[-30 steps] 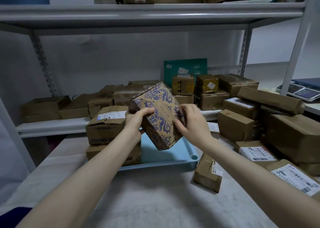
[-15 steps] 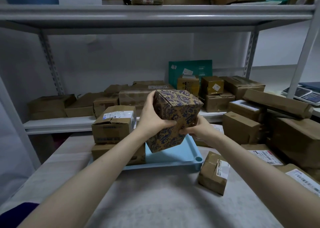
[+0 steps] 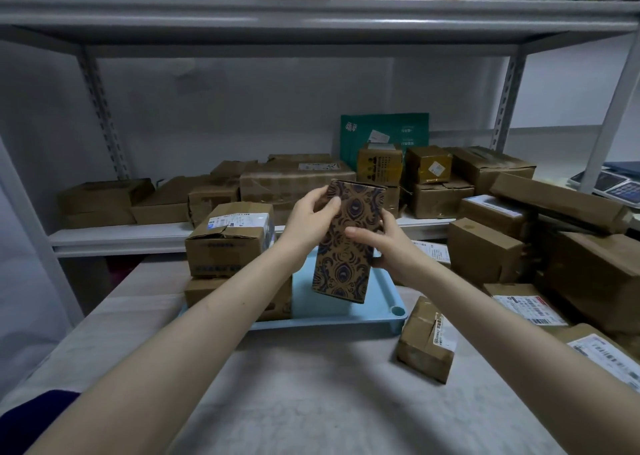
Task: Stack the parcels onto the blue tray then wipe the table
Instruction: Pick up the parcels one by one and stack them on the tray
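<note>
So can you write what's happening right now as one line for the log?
left hand + right hand: hold brown blue-patterned cardboard box upright | over light blue plastic tray | two brown parcels stacked on tray | table not wiped

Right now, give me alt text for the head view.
Both hands, left hand and right hand, hold a blue-patterned box upright above the blue tray, beside two stacked parcels. More parcels crowd the table's right.
</note>
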Demonstrator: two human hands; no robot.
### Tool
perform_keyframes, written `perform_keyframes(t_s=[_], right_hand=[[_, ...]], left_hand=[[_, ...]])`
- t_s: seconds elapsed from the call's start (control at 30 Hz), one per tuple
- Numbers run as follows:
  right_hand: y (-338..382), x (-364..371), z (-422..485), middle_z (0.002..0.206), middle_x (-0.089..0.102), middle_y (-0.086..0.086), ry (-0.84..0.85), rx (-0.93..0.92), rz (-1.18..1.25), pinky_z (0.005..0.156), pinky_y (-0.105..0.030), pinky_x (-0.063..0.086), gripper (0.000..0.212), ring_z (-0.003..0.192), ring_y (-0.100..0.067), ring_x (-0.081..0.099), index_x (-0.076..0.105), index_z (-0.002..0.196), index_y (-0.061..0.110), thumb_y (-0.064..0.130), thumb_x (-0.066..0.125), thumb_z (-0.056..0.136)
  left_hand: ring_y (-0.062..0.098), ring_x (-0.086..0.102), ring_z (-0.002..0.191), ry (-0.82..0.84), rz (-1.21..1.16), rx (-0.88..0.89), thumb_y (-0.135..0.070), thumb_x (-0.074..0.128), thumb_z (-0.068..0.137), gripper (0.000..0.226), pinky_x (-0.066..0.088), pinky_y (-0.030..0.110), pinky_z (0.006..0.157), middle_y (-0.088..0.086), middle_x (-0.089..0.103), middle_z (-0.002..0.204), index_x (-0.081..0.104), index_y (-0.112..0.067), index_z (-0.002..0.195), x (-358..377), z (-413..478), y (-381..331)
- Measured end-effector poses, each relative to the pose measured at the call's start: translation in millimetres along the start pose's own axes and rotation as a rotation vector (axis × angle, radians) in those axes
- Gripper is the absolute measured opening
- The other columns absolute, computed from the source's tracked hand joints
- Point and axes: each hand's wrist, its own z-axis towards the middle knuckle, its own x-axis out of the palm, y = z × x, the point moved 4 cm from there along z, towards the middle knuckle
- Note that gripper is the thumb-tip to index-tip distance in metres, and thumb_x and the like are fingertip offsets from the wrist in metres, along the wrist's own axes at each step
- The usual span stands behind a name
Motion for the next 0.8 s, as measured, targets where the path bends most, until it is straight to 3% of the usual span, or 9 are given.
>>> perform_keyframes(t_s=[0.07,0.13,0.2,0.27,0.4,0.5,0.6,0.73,0.8], right_hand=[[0,-3,-3,0.131,0.055,-0.002,-0.108,-0.065,-0.151,0.092,-0.047,0.053,0.107,0.117,-0.021,0.059,0.035,0.137,0.027,0.058,0.09,0.049],[2,-5,-6,0.139,0.045,0.0,-0.229,-0.137,-0.234,0.102,-0.046,0.046,0.124,0.125,-0.018,0.05,0.027,0.142,0.028,0.068,0.087,0.041],[11,-7,-11,0.14,0.042,0.002,-0.342,-0.213,-0.259,0.104,-0.034,0.041,0.128,0.125,-0.012,0.046,0.018,0.145,0.023,0.06,0.088,0.045],[17,-11,-13,0.133,0.043,0.004,-0.418,-0.28,-0.301,0.095,-0.024,0.038,0.12,0.118,-0.008,0.046,0.018,0.143,0.017,0.046,0.091,0.052],[17,-23,-8,0.127,0.045,0.003,-0.46,-0.246,-0.343,0.093,-0.029,0.04,0.103,0.116,-0.012,0.046,0.026,0.136,0.017,0.036,0.091,0.058],[12,-38,-6,0.13,0.048,-0.003,-0.452,-0.13,-0.154,0.1,-0.043,0.045,0.098,0.117,-0.018,0.051,0.026,0.138,0.021,0.037,0.086,0.062],[5,-48,-7,0.122,0.059,-0.008,-0.389,0.005,0.157,0.097,-0.05,0.048,0.095,0.109,-0.026,0.061,0.033,0.139,0.017,0.042,0.079,0.059],[-1,-52,-10,0.11,0.071,-0.008,-0.263,0.133,0.422,0.087,-0.04,0.052,0.047,0.101,-0.027,0.067,0.06,0.122,0.014,0.043,0.056,0.086],[-7,-51,-11,0.102,0.07,-0.007,-0.207,0.177,0.511,0.077,-0.031,0.047,0.051,0.089,-0.024,0.065,0.063,0.119,0.011,0.048,0.053,0.085]], left_hand=[[0.021,0.058,0.117,-0.011,0.005,-0.01,-0.01,0.05,0.097,0.039,0.05,0.046,0.098,0.007,0.061,0.127,0.053,-0.015,0.135,-2,4,1],[0.023,0.063,0.11,-0.027,0.006,-0.005,-0.002,0.054,0.093,0.037,0.054,0.047,0.093,0.008,0.066,0.117,0.058,-0.011,0.129,-3,6,1],[0.024,0.065,0.106,-0.037,0.001,0.015,-0.003,0.058,0.091,0.031,0.056,0.041,0.087,0.008,0.069,0.11,0.064,-0.01,0.121,-1,4,-2],[0.018,0.065,0.103,-0.036,-0.004,0.052,-0.007,0.057,0.093,0.024,0.054,0.024,0.077,0.005,0.07,0.109,0.069,-0.012,0.114,2,2,-6],[0.007,0.061,0.1,0.054,0.028,0.09,-0.006,0.056,0.094,0.024,0.048,0.016,0.08,-0.001,0.069,0.108,0.069,-0.01,0.113,4,-3,-7],[0.015,0.056,0.112,-0.051,0.034,0.049,-0.009,0.059,0.092,0.033,0.045,0.022,0.084,0.001,0.061,0.119,0.059,-0.013,0.125,-4,0,0],[0.023,0.045,0.127,-0.154,0.044,-0.164,-0.021,0.064,0.09,0.054,0.039,0.036,0.099,0.006,0.046,0.14,0.043,-0.014,0.139,-16,9,18],[0.029,0.049,0.125,0.035,-0.059,-0.469,-0.051,0.067,0.081,0.074,0.035,0.05,0.104,0.012,0.046,0.142,0.041,-0.019,0.142,-19,1,36],[0.028,0.056,0.116,0.163,-0.115,-0.5,-0.057,0.067,0.077,0.079,0.039,0.052,0.102,0.014,0.053,0.134,0.041,-0.018,0.141,-16,-4,40]])
